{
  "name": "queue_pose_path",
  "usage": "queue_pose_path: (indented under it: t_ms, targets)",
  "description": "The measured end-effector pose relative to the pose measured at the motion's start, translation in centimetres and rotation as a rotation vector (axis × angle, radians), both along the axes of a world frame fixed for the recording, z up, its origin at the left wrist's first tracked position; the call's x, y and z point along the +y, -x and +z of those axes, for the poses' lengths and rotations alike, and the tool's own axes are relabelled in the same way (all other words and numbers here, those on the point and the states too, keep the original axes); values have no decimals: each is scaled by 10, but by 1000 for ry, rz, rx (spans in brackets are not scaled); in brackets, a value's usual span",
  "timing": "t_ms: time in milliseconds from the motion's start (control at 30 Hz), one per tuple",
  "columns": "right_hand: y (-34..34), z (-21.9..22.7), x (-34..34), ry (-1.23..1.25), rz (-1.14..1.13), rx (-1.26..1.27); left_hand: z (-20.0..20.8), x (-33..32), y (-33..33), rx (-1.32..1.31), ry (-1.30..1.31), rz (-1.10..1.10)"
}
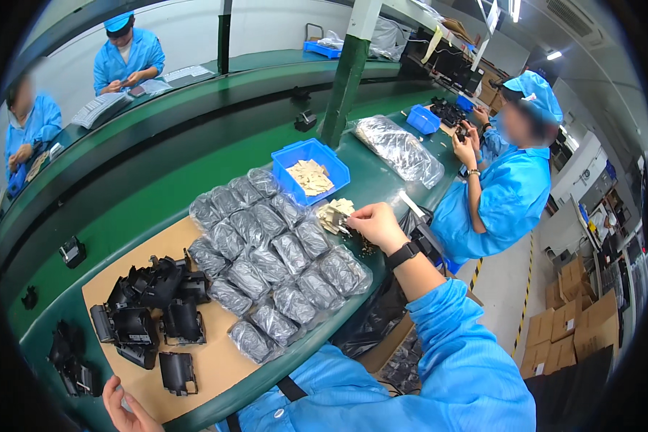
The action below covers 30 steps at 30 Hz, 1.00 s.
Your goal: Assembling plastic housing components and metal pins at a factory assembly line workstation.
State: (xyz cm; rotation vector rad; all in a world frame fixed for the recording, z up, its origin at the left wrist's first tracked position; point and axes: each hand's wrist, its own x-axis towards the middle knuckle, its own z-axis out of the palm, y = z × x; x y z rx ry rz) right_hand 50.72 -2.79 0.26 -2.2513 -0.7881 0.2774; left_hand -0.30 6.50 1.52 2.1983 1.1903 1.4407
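My right hand reaches out to a small pile of cream-coloured flat pieces beside a blue bin. Its thumb and fingertips are pinched together at the pile's edge; what they hold is too small to make out. My left hand is at the lower left, over the table edge, its fingers apart and nothing in them. Nearest to it is a single black plastic housing on a brown cardboard sheet. A heap of similar black housings lies farther up the sheet.
Clear-wrapped dark parts lie in rows mid-table. Behind them stands the blue bin of cream pieces, near a green post. A green conveyor belt runs along the far side. A co-worker works at right; two others sit across.
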Motion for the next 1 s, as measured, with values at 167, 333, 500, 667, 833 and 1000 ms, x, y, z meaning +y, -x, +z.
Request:
queue_pose_path:
  t_ms: [167, 333, 500, 667, 833, 1000]
  targets:
    - [-1, 0, 0, -141, 23, 170, 2, -1, 1, -13, -38, 6]
    - [-4, -6, -1, -292, 53, 248, 1, 1, 0, -47, -17, 45]
    - [2, -5, -1, -440, 25, 247, 1, -1, 2, -29, -32, 43]
    - [2, -7, 5, -640, -62, 381, 0, 0, 1, -45, -7, 33]
    - [8, 8, -3, -719, -158, 521, 0, -3, 6, -58, -31, 9]
    - [16, 14, -5, -814, -89, 524, 1, -5, 7, -53, -43, 11]
